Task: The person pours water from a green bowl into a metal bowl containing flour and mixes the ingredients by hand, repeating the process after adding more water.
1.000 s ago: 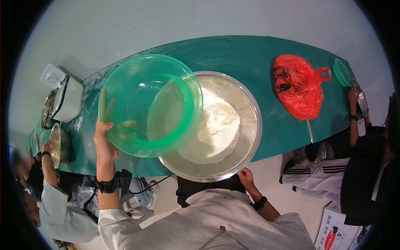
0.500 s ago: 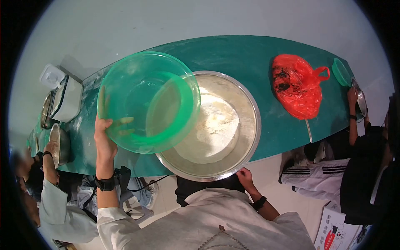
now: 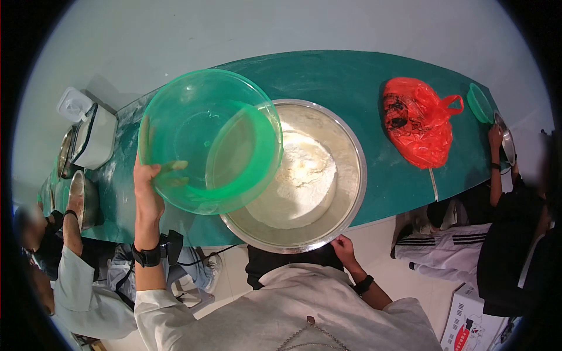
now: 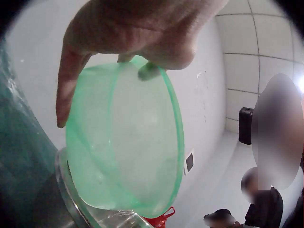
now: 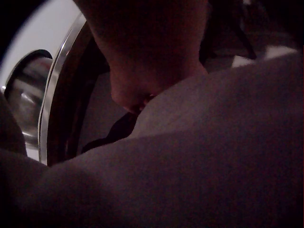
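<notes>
My left hand [image 3: 147,190] grips the side of a translucent green bowl [image 3: 205,202], thumb inside and fingers outside. In the head view the bowl overlaps the left part of a wide metal bowl [image 3: 358,175] that holds a mound of white powder [image 3: 313,178]. The left wrist view has the green bowl [image 4: 128,142] tilted under my hand [image 4: 128,33], beside the metal rim [image 4: 71,190]. My right hand [image 3: 345,250] is low by the metal bowl's near edge, close to my shirt; its fingers [image 5: 135,105] are dark and partly hidden, and what they touch is unclear.
A red plastic bag [image 3: 418,126] lies on the green table [image 3: 351,73], right of the metal bowl. At the far right are a small green bowl [image 3: 481,104] and a person at a metal bowl [image 3: 508,140]. Leftward are a white container [image 3: 98,140] and another person's metal bowl [image 3: 88,202].
My left hand and the green bowl have shifted slightly up in the head view. At the left, the other person's hand has moved slightly. My right hand has stayed about where it was.
</notes>
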Tool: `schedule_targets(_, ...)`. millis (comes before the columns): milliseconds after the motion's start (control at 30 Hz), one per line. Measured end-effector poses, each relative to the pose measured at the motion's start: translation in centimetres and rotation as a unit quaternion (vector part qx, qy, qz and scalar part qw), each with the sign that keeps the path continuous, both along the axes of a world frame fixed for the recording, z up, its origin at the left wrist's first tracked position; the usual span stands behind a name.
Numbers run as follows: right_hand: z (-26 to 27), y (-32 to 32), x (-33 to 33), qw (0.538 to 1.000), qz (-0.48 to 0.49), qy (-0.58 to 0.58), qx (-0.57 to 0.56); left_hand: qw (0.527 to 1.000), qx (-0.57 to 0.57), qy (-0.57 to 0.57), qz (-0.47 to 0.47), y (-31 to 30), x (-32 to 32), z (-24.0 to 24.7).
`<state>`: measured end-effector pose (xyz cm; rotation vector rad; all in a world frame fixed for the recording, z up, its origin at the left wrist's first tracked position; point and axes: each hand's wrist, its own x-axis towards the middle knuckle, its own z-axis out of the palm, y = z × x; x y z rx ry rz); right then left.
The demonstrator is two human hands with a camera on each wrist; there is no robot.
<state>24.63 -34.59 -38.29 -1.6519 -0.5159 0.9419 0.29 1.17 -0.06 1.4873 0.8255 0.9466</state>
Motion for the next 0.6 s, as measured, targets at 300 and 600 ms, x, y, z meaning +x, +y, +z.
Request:
schedule_targets(300, -1.2, -0.5, 0.1, 1.000, -0.004, -0.005, 0.007, 0.995, -0.083, -0.036, 0.036, 0.9, -1.8, -2.2)
schedule_targets(600, -1.1, -0.4, 0.2, 1.000, -0.015, -0.005, -0.002, 0.979, -0.181, -0.093, -0.011, 0.6, -1.6, -1.5)
